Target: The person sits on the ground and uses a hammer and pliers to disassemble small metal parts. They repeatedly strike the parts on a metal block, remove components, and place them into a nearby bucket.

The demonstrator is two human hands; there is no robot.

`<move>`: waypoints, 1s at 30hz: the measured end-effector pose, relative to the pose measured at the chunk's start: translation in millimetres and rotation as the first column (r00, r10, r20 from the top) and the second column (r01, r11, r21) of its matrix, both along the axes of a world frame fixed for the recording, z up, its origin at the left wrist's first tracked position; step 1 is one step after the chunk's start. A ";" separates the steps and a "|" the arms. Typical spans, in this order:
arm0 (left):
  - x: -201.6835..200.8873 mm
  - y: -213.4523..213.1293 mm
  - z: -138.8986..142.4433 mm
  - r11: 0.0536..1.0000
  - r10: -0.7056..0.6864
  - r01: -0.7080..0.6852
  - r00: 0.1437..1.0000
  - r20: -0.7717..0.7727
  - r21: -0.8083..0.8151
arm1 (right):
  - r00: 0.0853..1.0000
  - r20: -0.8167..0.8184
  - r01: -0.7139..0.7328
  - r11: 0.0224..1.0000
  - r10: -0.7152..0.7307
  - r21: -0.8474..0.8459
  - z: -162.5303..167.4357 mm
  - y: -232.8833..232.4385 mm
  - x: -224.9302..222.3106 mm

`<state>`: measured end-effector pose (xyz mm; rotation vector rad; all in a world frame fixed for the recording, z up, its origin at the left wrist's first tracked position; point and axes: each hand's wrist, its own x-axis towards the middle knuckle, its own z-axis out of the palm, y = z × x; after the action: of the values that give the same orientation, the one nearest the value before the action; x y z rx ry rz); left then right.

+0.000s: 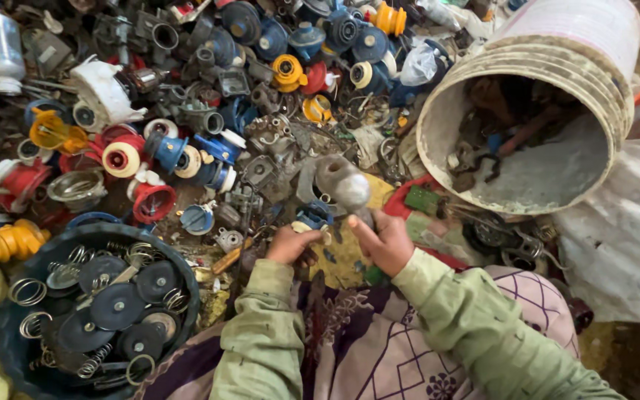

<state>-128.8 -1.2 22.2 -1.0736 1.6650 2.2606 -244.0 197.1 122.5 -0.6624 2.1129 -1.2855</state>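
My right hand grips the handle of a hammer whose grey metal head is raised and blurred above the pile. My left hand is closed on a small blue and white plastic fitting, pressing it against the ground just below the hammer head. Both arms wear green sleeves. The hammer handle is mostly hidden inside my fist.
A heap of blue, red, yellow and grey scrap fittings fills the ground ahead. A dirty white bucket lies tipped at the right, holding scrap. A dark round basin at lower left holds black discs, springs and rings. White sacking lies right.
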 end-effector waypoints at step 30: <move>8.1 7.5 48.7 0.986 0.046 -0.038 0.998 0.046 -0.161 | 0.999 -0.042 -0.012 0.999 0.014 0.042 6.6 3.4 6.9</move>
<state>-120.7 6.3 70.9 -1.1992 1.8468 2.1353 -237.1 200.5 129.2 -0.6901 2.1591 -1.2274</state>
